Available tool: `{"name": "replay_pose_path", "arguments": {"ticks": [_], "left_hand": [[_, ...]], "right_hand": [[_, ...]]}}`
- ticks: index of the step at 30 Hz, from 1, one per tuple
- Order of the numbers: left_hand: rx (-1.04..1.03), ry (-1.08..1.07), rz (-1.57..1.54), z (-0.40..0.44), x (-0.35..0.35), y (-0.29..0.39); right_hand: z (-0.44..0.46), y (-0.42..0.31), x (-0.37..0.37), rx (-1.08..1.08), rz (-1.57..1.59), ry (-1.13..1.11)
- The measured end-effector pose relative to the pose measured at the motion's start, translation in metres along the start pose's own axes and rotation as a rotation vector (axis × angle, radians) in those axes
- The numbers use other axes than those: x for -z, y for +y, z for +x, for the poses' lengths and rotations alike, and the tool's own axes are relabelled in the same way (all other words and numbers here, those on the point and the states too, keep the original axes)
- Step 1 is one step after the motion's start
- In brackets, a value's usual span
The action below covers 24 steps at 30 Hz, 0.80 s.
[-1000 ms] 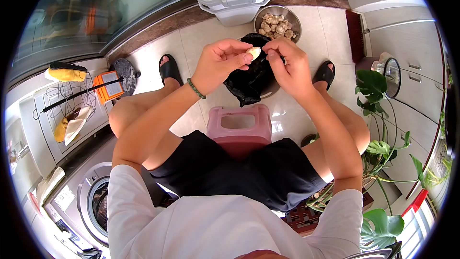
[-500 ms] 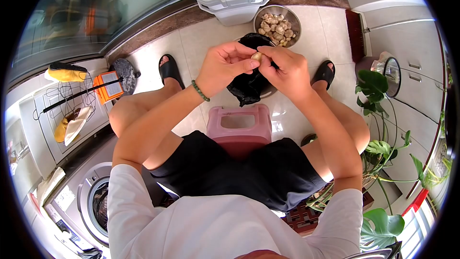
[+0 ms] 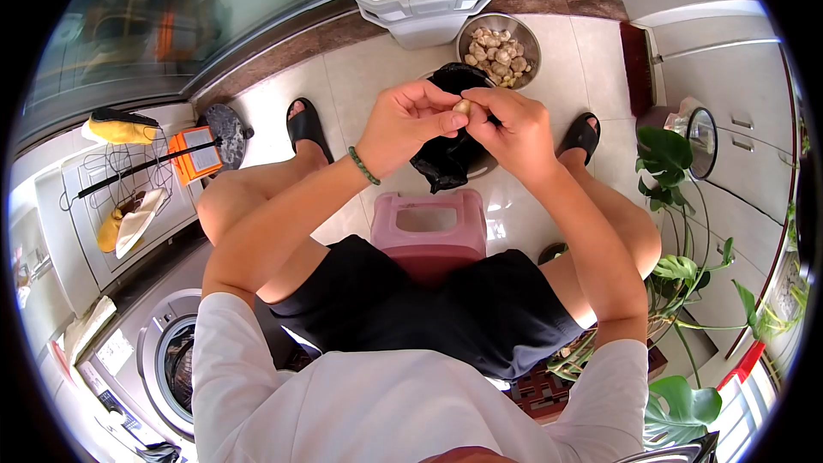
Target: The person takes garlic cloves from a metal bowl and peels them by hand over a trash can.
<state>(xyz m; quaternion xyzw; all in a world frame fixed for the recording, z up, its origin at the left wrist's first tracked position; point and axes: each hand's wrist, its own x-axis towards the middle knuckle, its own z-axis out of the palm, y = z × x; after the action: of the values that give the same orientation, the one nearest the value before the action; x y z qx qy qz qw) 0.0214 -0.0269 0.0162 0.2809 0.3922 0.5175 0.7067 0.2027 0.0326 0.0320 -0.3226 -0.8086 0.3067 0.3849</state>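
Note:
A small pale garlic clove (image 3: pixel 463 108) is pinched between the fingertips of both hands. My left hand (image 3: pixel 411 120), with a green bead bracelet at its wrist, holds it from the left. From the right, my right hand (image 3: pixel 512 126) closes on it with thumb and forefinger. Below both hands stands a bin lined with a black bag (image 3: pixel 443 162), its inside partly hidden by the hands. Just beyond it, a metal bowl (image 3: pixel 535 50) holds several garlic bulbs (image 3: pixel 500 53).
A pink stool (image 3: pixel 429 240) is between my legs. A grey-white box (image 3: pixel 420 9) with a dark-screened device on top stands ahead. Leafy plants (image 3: pixel 677 266) and cabinets are at the right; a washing machine (image 3: pixel 171 360) is at the left.
My right hand has come in to meet my left hand and now grips the clove too. The whole view has shifted slightly.

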Motion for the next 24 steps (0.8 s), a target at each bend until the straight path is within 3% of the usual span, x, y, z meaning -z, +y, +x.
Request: {"name": "replay_pose_path", "arguments": {"ticks": [10,12,15,19,21,24], "left_hand": [[0.000,-0.017,0.110,0.002,0.004,0.002],[0.057,0.025,0.107,0.002,0.002,0.008],[0.048,0.030,0.122,0.003,0.004,0.010],[0.041,0.030,0.117,0.003,0.003,0.014],[0.025,0.018,0.121,0.003,0.004,0.014],[0.036,0.020,0.140,0.003,0.004,0.018]], "right_hand": [[0.000,-0.001,0.000,-0.176,0.097,-0.003],[-0.001,0.004,0.001,-0.335,0.221,0.048],[0.001,0.007,0.008,-0.361,0.374,0.046],[-0.001,0.007,0.014,-0.350,0.260,-0.054],[0.001,0.006,0.014,-0.115,0.159,-0.068],[0.008,-0.004,0.011,-0.004,0.197,0.033]]}}
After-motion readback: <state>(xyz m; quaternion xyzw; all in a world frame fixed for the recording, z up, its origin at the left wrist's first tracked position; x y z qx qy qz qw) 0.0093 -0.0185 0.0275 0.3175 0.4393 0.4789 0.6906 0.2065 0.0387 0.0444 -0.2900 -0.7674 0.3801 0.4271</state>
